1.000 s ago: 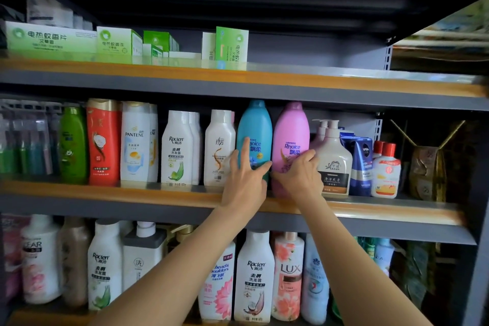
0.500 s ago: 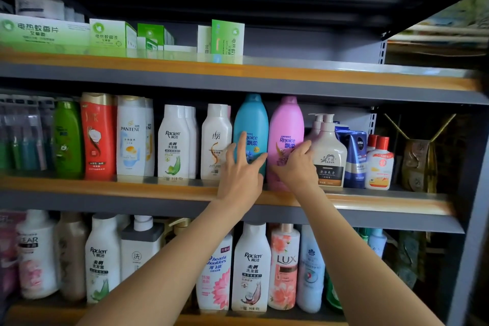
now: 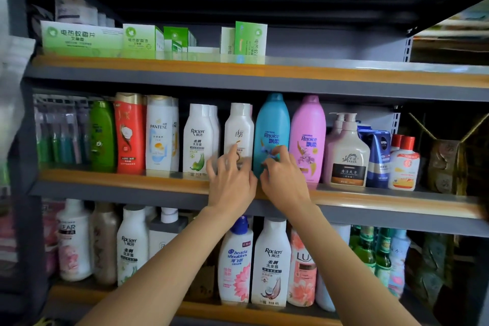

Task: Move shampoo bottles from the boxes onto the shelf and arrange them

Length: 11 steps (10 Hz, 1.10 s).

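mid shelf (image 3: pixel 132 180), shampoo btls (image 3: pixel 272 124) upright

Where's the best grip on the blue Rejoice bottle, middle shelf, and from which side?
Probably the blue Rejoice bottle is best gripped on its upper body, where it narrows toward the cap, coming straight from the front. It stands upright, with the white bottle and pink Rejoice bottle close on either side, leaving little side access.
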Each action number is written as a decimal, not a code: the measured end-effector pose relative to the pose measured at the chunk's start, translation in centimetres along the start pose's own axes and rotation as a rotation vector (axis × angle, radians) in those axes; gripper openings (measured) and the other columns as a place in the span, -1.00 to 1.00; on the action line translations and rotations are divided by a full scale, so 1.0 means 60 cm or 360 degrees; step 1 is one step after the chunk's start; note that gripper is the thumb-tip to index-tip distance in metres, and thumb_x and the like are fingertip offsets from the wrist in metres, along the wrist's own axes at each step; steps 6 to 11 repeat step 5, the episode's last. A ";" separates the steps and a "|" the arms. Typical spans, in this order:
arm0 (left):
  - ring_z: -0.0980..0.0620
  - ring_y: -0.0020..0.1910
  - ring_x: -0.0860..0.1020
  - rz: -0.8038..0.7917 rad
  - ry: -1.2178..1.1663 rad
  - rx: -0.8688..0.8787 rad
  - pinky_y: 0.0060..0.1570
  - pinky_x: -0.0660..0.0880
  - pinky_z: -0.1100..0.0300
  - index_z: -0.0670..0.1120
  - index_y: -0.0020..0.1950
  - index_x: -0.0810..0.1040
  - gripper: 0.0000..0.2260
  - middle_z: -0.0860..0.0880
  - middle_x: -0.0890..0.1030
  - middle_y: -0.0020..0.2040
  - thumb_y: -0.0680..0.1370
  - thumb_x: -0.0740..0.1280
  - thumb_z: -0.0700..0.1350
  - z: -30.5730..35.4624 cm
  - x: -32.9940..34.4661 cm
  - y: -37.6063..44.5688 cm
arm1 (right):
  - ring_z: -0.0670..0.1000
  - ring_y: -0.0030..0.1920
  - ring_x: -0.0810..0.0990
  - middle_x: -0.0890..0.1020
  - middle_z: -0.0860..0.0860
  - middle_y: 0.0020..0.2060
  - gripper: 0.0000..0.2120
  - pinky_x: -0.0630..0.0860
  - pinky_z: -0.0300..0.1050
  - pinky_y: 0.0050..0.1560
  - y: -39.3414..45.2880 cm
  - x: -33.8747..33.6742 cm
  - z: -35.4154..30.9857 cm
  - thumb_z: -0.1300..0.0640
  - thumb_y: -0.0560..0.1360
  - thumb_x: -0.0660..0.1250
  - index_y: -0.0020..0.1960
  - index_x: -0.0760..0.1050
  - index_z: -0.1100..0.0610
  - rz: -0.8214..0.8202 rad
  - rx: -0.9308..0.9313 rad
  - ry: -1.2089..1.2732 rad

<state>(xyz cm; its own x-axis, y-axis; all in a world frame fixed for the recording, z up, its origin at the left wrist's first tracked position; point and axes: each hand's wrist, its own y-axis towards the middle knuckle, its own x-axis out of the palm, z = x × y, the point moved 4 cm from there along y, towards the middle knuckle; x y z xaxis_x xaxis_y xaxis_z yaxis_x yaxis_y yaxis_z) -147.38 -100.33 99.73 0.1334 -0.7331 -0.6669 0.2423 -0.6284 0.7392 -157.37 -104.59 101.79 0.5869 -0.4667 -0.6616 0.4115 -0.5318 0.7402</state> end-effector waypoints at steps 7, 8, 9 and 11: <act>-0.16 0.38 0.30 -0.0029 -0.0123 0.0090 0.38 0.13 -0.07 -0.13 0.34 0.41 -0.65 -0.14 0.27 0.44 0.57 0.14 -0.11 -0.079 -0.054 -0.057 | 0.19 0.22 0.37 0.38 0.15 0.23 -0.70 0.38 0.07 0.18 -0.026 -0.020 -0.097 0.24 0.49 0.19 0.21 0.48 0.23 0.0059 0.0048 0.0037; -0.16 0.38 0.30 -0.0029 -0.0123 0.0090 0.38 0.13 -0.07 -0.13 0.34 0.41 -0.65 -0.14 0.27 0.44 0.57 0.14 -0.11 -0.079 -0.054 -0.057 | 0.19 0.22 0.37 0.38 0.15 0.23 -0.70 0.38 0.07 0.18 -0.026 -0.020 -0.097 0.24 0.49 0.19 0.21 0.48 0.23 0.0059 0.0048 0.0037; -0.16 0.38 0.30 -0.0029 -0.0123 0.0090 0.38 0.13 -0.07 -0.13 0.34 0.41 -0.65 -0.14 0.27 0.44 0.57 0.14 -0.11 -0.079 -0.054 -0.057 | 0.19 0.22 0.37 0.38 0.15 0.23 -0.70 0.38 0.07 0.18 -0.026 -0.020 -0.097 0.24 0.49 0.19 0.21 0.48 0.23 0.0059 0.0048 0.0037; -0.16 0.38 0.30 -0.0029 -0.0123 0.0090 0.38 0.13 -0.07 -0.13 0.34 0.41 -0.65 -0.14 0.27 0.44 0.57 0.14 -0.11 -0.079 -0.054 -0.057 | 0.19 0.22 0.37 0.38 0.15 0.23 -0.70 0.38 0.07 0.18 -0.026 -0.020 -0.097 0.24 0.49 0.19 0.21 0.48 0.23 0.0059 0.0048 0.0037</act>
